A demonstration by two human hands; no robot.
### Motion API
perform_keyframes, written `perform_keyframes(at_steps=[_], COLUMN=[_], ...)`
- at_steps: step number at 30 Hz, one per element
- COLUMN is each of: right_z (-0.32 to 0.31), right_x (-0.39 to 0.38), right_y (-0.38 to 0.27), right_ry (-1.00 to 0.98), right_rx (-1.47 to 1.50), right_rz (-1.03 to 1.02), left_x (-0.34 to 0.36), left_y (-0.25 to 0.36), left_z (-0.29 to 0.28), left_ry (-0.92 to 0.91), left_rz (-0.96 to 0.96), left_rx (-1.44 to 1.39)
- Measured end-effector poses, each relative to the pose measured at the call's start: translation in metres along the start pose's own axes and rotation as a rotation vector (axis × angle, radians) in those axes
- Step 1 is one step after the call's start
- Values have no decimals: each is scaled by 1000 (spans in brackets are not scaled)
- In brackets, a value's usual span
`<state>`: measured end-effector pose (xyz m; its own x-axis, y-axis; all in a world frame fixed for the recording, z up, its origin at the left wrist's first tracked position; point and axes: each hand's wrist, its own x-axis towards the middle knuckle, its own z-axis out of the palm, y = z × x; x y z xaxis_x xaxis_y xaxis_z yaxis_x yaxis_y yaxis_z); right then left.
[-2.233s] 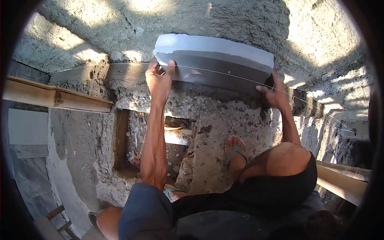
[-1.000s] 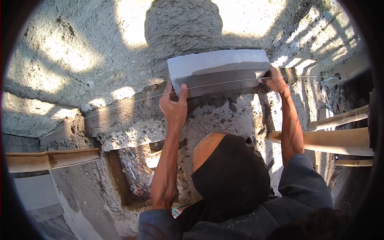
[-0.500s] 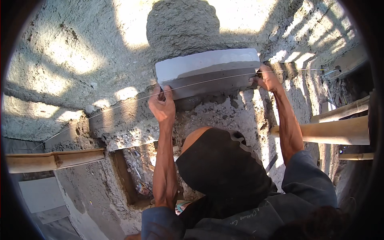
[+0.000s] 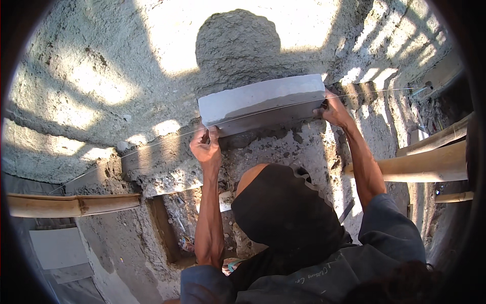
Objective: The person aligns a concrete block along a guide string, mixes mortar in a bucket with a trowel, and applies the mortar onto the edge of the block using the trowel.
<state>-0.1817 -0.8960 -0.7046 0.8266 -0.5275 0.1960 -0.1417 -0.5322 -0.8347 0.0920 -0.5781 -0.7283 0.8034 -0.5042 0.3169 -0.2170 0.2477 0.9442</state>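
Observation:
A long pale grey building block [image 4: 263, 95] lies across the course of masonry ahead of me, against the rough wall. The lower part of its near side is in shadow. My left hand [image 4: 205, 146] grips its left end, thumb and fingers at the near lower corner. At the other end my right hand [image 4: 334, 108] is closed round the right edge, some fingers hidden behind it. Dark, damp-looking mortar [image 4: 258, 134] shows under the block's near edge. A thin taut string [image 4: 377, 92] passes in front of the block's near side.
Bamboo poles [image 4: 412, 167] stick out at the right, and another bamboo pole [image 4: 76, 205] lies at the left. My bent knee in black cloth [image 4: 288, 213] fills the lower middle. Grey boards [image 4: 58, 247] lie lower left. A rough wall [image 4: 101, 76] rises ahead.
The block and both hands have come slightly nearer to me, and the block's near side shows less height. My grip stays at both ends. The whole view has shifted a little.

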Motion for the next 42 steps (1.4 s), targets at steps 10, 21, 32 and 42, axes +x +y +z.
perform_keyframes(at_steps=[10, 21, 32, 42], right_z=[-3, 1, 33, 43], right_x=[-8, 9, 44, 30], right_y=[-12, 4, -17, -7], right_ry=[-2, 7, -56, 56], right_rx=[-79, -119, -264, -85], right_rz=[71, -66, 125, 29], left_x=[-8, 10, 16, 15], left_y=[5, -7, -7, 0], left_z=[7, -6, -31, -28], left_ry=[33, 51, 170, 158], left_rz=[-20, 89, -73, -123], left_rx=[102, 228, -15, -5])
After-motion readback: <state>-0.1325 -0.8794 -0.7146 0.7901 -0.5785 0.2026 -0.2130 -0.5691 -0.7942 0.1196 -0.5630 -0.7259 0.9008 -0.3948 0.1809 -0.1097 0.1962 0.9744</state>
